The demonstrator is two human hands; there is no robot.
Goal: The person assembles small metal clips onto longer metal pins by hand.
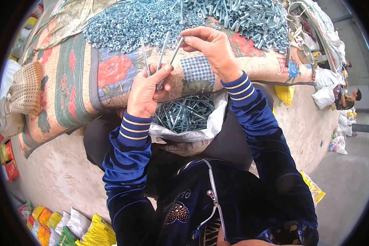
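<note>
Largest in view, a patterned cloth (80, 82) over the work surface, loaded along the far side. Next, on the cloth beyond the hands, a broad heap of nuts (127, 26); to the right and just beside it, a heap of short metal tubes (258, 26). Smaller, at the lap, an open white sack (218, 118), with a tangle of metal rods (182, 115) inside. Right hand (215, 47) over the cloth's near part, thumb and forefinger pinched at the upper end of the rightmost held rod, other fingers loosely curled. Left hand (145, 92) lower and to the left, closed on the lower parts of three slim rods (145, 57), fanned apart, upper ends pointing away from the body. Smallest, at the right-hand pinch, too hidden to tell: small fitting or bare rod end. Step in hand, by judgement: working at the tip of one rod, with two others held ready. Called for next, probably: a firm left grip against twisting, tips kept apart, right fingertips in line with the rod, and a light roll of thumb against forefinger.
</note>
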